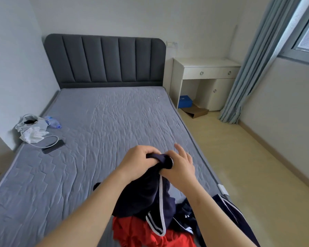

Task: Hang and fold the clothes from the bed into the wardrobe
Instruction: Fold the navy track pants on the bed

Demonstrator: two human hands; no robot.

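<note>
A dark navy garment with white trim [146, 196] hangs lifted above the near end of the grey bed [100, 122]. My left hand [137, 163] grips its bunched top edge. My right hand [180, 166] pinches the same bunch with thumb and forefinger, its other fingers spread. Under it lie a red garment [146, 234] and another navy piece with white stripes [228, 211] near the bed's right edge. No wardrobe is in view.
At the bed's left edge lie a phone [53, 146] with a white cable, a white bag and tissues [32, 129] and a plastic bottle [53, 122]. A white desk [205, 68] stands right of the headboard, curtains [253, 72] beyond it.
</note>
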